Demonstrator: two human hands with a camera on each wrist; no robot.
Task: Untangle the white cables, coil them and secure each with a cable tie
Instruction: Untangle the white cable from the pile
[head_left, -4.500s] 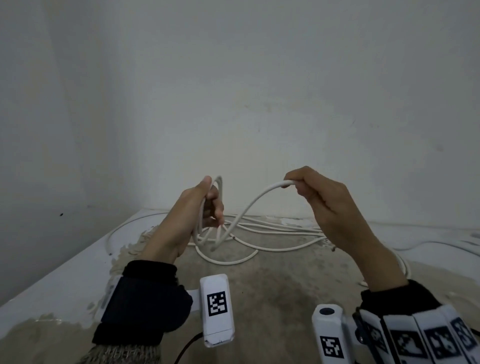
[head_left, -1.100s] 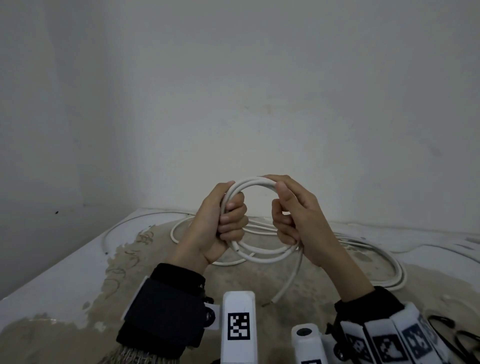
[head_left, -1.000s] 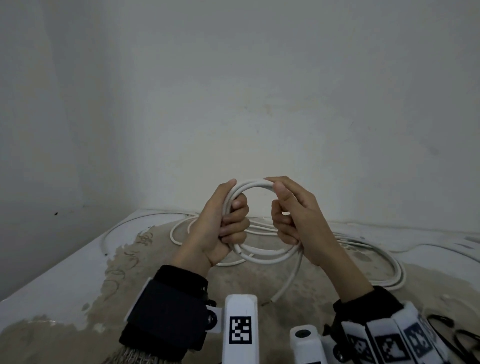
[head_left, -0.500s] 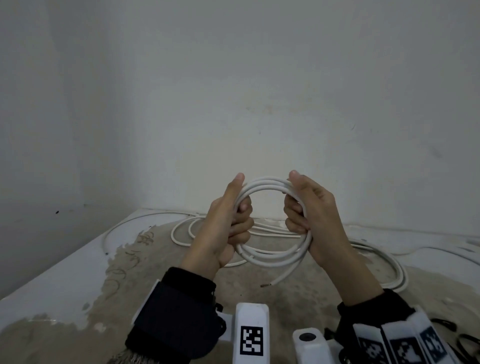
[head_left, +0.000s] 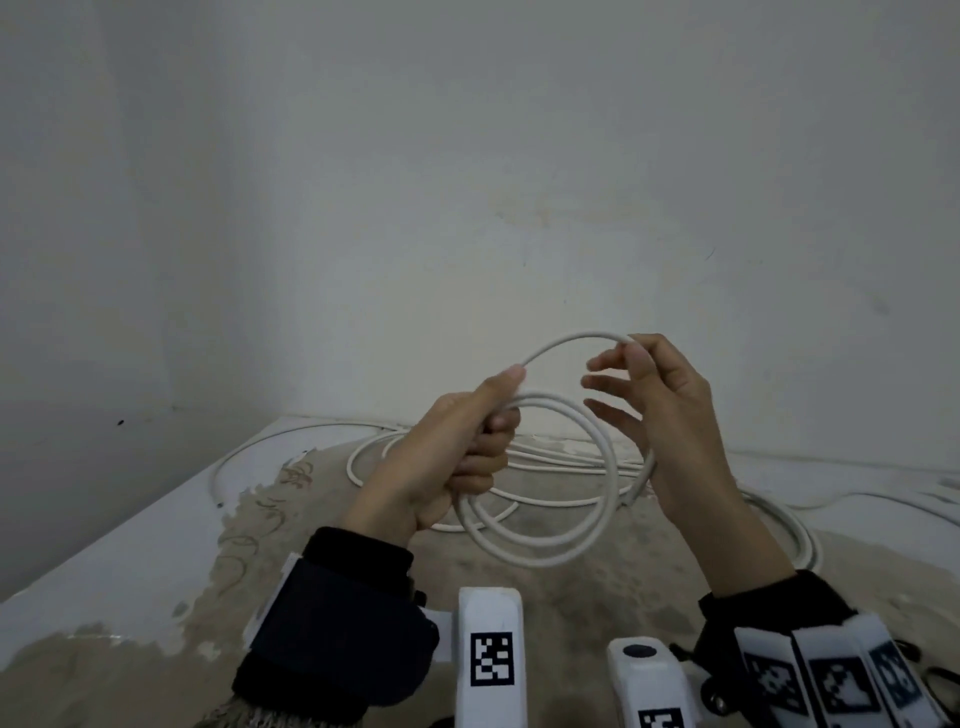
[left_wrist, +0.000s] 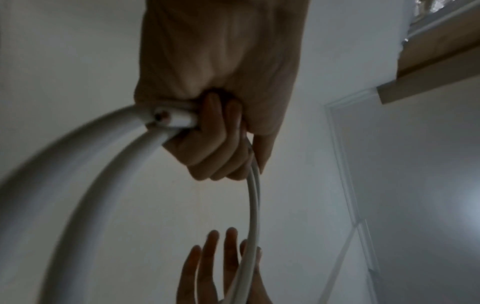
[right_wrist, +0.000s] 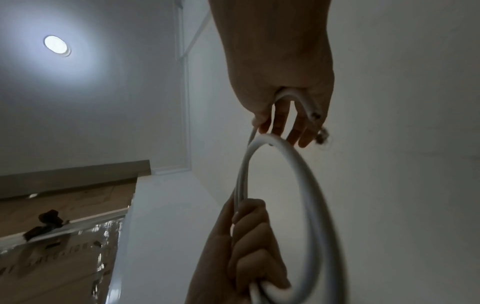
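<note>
A white cable coil (head_left: 545, 552) hangs in the air over the table. My left hand (head_left: 488, 431) grips its left side in a fist, thumb up along the strands. My right hand (head_left: 618, 364) pinches the top loop (head_left: 566, 343) under its thumb, the other fingers spread straight. The cable's cut end (head_left: 631, 500) lies by the right palm. In the left wrist view my left hand (left_wrist: 215, 142) clasps the strands (left_wrist: 253, 205). The right wrist view has my right hand (right_wrist: 283, 115) with the bare-wired end (right_wrist: 315, 116) beside the coil (right_wrist: 301, 185).
More white cable (head_left: 550, 460) lies in loose loops on the worn table (head_left: 156, 561), with another bundle (head_left: 784, 525) behind my right forearm. A plain wall stands close behind. The table's left edge runs diagonally at the left.
Half a second ago both hands clasped the coil. My right hand has since lifted the outer loop up and away, spreading its fingers. The dangling end now lies at the right palm.
</note>
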